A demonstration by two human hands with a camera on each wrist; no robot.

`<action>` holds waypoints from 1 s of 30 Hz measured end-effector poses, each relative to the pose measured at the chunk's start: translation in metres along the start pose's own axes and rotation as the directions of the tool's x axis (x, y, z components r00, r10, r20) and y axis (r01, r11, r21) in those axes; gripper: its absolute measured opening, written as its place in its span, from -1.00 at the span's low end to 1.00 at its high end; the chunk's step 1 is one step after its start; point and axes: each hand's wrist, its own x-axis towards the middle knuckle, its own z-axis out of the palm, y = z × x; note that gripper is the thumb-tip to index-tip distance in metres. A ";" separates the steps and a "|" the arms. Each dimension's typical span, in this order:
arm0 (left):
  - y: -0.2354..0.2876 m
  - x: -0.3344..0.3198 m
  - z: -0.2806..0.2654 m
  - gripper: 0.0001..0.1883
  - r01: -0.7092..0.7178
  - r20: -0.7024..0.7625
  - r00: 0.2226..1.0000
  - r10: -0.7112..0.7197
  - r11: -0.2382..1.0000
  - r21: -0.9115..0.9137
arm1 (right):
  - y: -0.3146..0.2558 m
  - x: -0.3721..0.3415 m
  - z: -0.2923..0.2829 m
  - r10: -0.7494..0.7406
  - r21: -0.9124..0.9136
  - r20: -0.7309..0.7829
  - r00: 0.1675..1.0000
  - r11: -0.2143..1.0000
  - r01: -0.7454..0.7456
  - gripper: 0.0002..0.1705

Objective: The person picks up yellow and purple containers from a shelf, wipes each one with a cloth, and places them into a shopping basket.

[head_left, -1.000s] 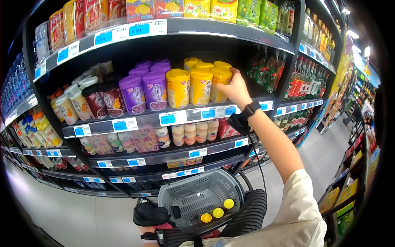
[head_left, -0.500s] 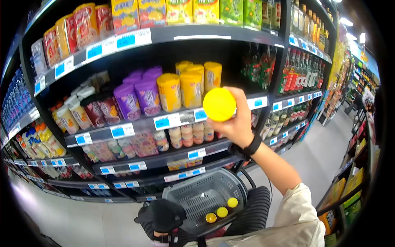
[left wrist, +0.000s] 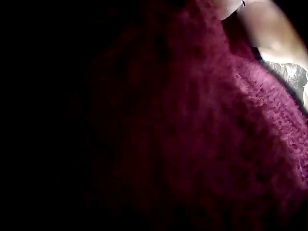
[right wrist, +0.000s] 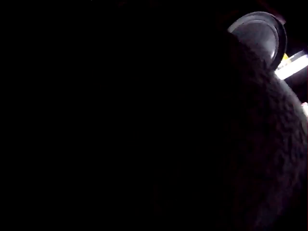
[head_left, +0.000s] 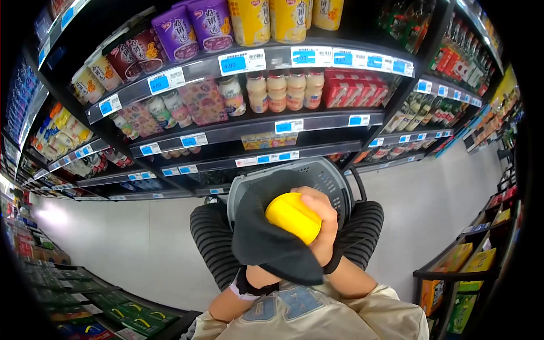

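Your right hand (head_left: pixel 324 222) has its fingers curled round the yellow tub (head_left: pixel 292 216), which tilts just left of that palm, against the black cloth (head_left: pixel 255 226). The cloth hides your left hand, so I cannot tell how far open it is or what it holds. Beyond your right hand sits the grey basket (head_left: pixel 334 181), the shelves (head_left: pixel 323 122) farther ahead

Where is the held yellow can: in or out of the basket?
Out: the right hand grips the can in front of the black cloth, which hides part of the basket.
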 end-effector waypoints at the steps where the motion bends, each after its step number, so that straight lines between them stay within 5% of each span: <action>1: 0.002 -0.001 0.002 -0.69 -0.002 0.003 1.000 0.002 1.000 0.004 | -0.001 -0.005 -0.003 0.095 -0.024 0.015 0.995 0.995 -0.095 -0.15; 4: 0.005 -0.002 0.006 -0.68 0.006 -0.014 1.000 -0.006 1.000 0.006 | -0.014 0.000 -0.009 0.202 -0.075 0.004 0.979 0.977 -0.201 -0.22; 9: 0.006 0.004 0.015 -0.66 0.066 -0.121 0.990 -0.073 0.996 -0.060 | -0.015 0.003 -0.010 0.046 -0.186 -0.018 0.999 0.981 -0.048 -0.31; 18: -0.002 -0.004 0.015 -0.63 0.303 -0.288 0.857 -0.427 0.870 -0.388 | -0.018 0.003 -0.018 -0.007 -0.245 0.007 1.000 0.969 0.009 -0.33; 20: -0.014 -0.014 0.009 -0.61 0.293 -0.116 0.854 -0.507 0.652 -0.699 | -0.021 0.002 -0.019 0.012 -0.211 0.019 1.000 0.977 -0.008 -0.31; 22: -0.005 0.002 0.002 -0.54 0.310 -0.094 0.864 -0.494 0.671 -0.674 | -0.022 0.003 -0.021 0.030 -0.178 0.030 0.999 0.984 -0.024 -0.30; 23: 0.010 0.013 -0.005 -0.56 0.248 -0.134 0.939 -0.316 0.894 -0.374 | -0.021 0.003 -0.022 0.006 -0.214 0.087 0.996 0.977 0.012 -0.29; 24: 0.021 0.020 -0.010 -0.59 0.126 -0.103 0.986 -0.128 0.992 -0.029 | -0.020 0.004 -0.023 -0.014 -0.248 0.144 0.990 0.967 0.050 -0.28; 25: 0.024 0.022 -0.014 -0.49 0.183 -0.005 0.983 -0.183 0.981 0.065 | -0.017 0.003 -0.024 -0.035 -0.250 0.177 0.984 0.965 0.079 -0.27; 30: 0.005 0.002 0.001 -0.48 0.268 -0.111 0.944 -0.310 0.918 -0.291 | -0.010 0.005 -0.018 -0.157 -0.339 0.237 0.959 0.911 0.233 -0.37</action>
